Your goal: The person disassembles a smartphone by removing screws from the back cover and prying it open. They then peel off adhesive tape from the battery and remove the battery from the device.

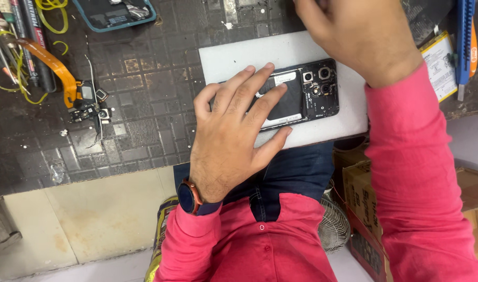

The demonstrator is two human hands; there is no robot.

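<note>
An opened black phone [315, 94], back cover off with camera modules showing, lies on a white pad [239, 57] at the bench's near edge. My left hand [234, 133] rests flat on the phone's left half, fingers spread, pressing it down; a dark watch with an orange rim sits on that wrist. My right hand [354, 36] reaches over the pad's far edge, beyond the phone, with its fingers out of frame at the top, so what it holds stays hidden. Both sleeves are pink.
A dark patterned mat [145, 104] covers the bench. Orange flex cable with small parts [79, 94] lies at left, pens and yellow wires beyond. Another phone in a teal case [113, 13] sits top left. A battery [440, 65] and blue tool [464, 36] lie at right. Cardboard boxes [364, 193] stand below.
</note>
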